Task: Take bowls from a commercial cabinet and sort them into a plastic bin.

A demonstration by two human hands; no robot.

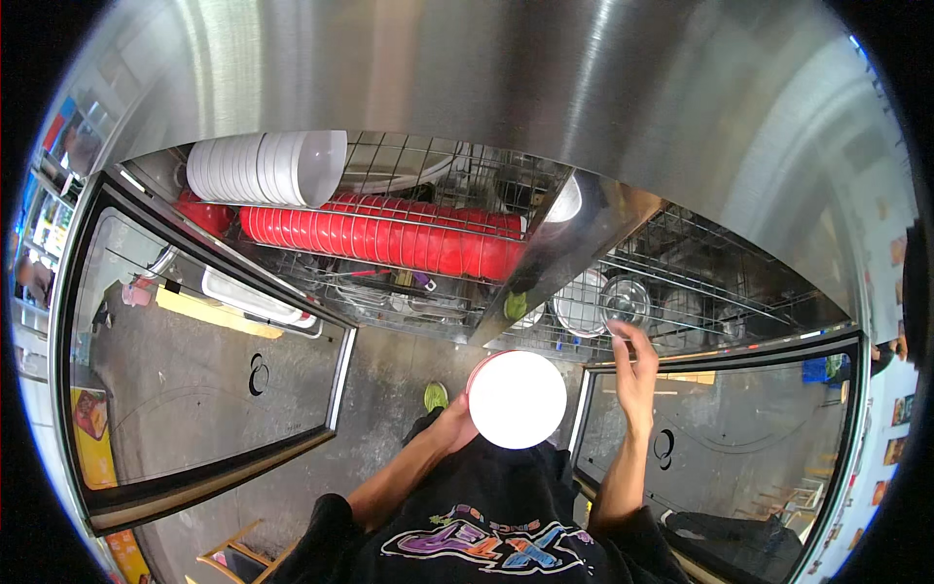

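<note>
My left hand (pixel 458 425) holds a round white container or stack of bowls (pixel 517 400) with a red edge, in front of my chest. Raised to the right of it, my right hand (pixel 637 361) has its fingers apart, with its fingertips just below a round clear glass-like dish (pixel 625 301) on a wire rack. Whether the fingertips touch that dish, I cannot tell. Inside the steel cabinet, a nested row of white bowls (pixel 255 169) lies on its side on a wire shelf, and a long row of red bowls (pixel 379 233) lies below it.
Two glass doors stand open, the left door (pixel 211 350) and the right door (pixel 719 431). A steel post (pixel 536 255) divides the cabinet's wire shelves. At the lower left is part of a wooden chair (pixel 237 555). People are at the far edges of the view.
</note>
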